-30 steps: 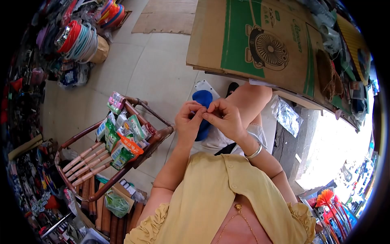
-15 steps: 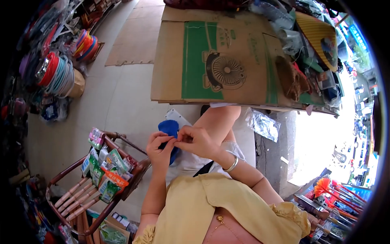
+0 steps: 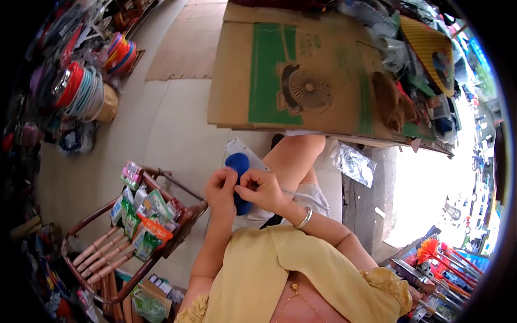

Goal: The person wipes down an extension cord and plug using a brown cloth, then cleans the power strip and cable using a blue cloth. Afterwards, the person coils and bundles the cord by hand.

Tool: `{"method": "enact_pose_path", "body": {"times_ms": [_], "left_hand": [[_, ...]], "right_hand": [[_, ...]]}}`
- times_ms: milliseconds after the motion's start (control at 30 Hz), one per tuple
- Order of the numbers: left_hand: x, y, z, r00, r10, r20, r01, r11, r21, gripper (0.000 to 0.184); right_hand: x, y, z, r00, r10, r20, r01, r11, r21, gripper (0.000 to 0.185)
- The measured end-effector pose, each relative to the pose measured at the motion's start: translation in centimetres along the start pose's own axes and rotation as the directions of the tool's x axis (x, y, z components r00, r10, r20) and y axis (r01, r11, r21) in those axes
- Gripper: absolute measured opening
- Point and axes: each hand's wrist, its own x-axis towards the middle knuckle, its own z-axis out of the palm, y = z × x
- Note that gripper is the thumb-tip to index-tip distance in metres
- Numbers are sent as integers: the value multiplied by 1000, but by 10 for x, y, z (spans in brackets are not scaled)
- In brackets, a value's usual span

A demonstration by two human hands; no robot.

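Note:
A fuzzy blue piece point(image 3: 237, 161), which looks like cloth, lies at my lap behind both hands; its middle is partly covered by my fingers. At its left edge my left hand point(image 3: 219, 190) is closed, thumb and fingers pressed together. My right hand point(image 3: 262, 190) makes a pinch of thumb and forefinger in front of the blue piece, near the left fingertips. Whatever is in the two pinches is too small or hidden to make out. Just beyond is a long white flat object point(image 3: 235, 145), partly hidden by the blue piece and my leg.
Ahead is a large cardboard box point(image 3: 231, 81) with a fan picture, its right side piled with goods. A bamboo chair point(image 3: 129, 293) holding several packets point(image 3: 146, 245) stands at left. Coiled hoses point(image 3: 81, 89) are farther left; brushes point(image 3: 447, 264) stand at right.
My hands have moved slightly apart, and the right pinch now sits in front of the blue piece. The whole view has shifted a little.

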Motion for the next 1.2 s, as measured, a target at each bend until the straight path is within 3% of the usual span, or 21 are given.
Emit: {"method": "enact_pose_path", "body": {"times_ms": [33,100,133,200,267,300,367,433,500,700,733,800,967,1067,1200], "left_hand": [[0,2,2,990,-122,-71,114,988,-105,3],[7,2,1,1000,-18,5,19,996,-90,5],[9,5,3,999,-35,10,36,994,-106,5],[11,5,4,998,-52,46,58,987,-150,8],[13,1,0,997,-59,55,68,982,-176,9],[13,-2,0,997,-43,62,54,980,-190,9],[12,-5,0,996,-37,77,52,976,-211,9],[12,-6,-2,998,-22,53,32,980,-198,10],[13,-5,-3,999,-18,44,26,981,-192,10],[15,-2,-9,1000,-13,0,13,990,-138,10],[15,-1,-12,999,-19,-25,16,993,-121,10],[19,3,-21,998,-21,-59,17,997,-69,9],[30,20,-61,974,76,-211,-74,997,17,14],[38,41,-81,954,142,-263,-147,989,3,12],[44,65,-75,956,194,-222,-218,972,-87,11]], "right_hand": [[-4,4,4,1000,17,15,-17,1000,19,15],[-11,13,8,999,-30,43,36,988,-147,14],[-12,14,8,1000,-23,-5,23,997,-80,12],[-6,14,1,1000,8,-17,-5,985,172,8],[4,17,-21,981,51,188,-141,849,509,18],[7,14,-22,981,58,187,-148,845,514,18],[8,1,-28,930,248,273,-366,523,770,26],[10,-6,-24,925,283,255,-375,553,744,29],[10,-7,-22,904,307,299,-415,457,787,29],[8,-2,-23,901,248,357,-429,380,820,25],[8,0,-24,902,249,353,-426,378,822,25],[6,8,-29,925,130,357,-366,555,747,24],[-5,26,-52,952,43,303,-257,647,718,19],[-16,28,-72,951,250,184,-311,751,582,23],[-16,17,-64,931,305,199,-363,812,456,34]]}}
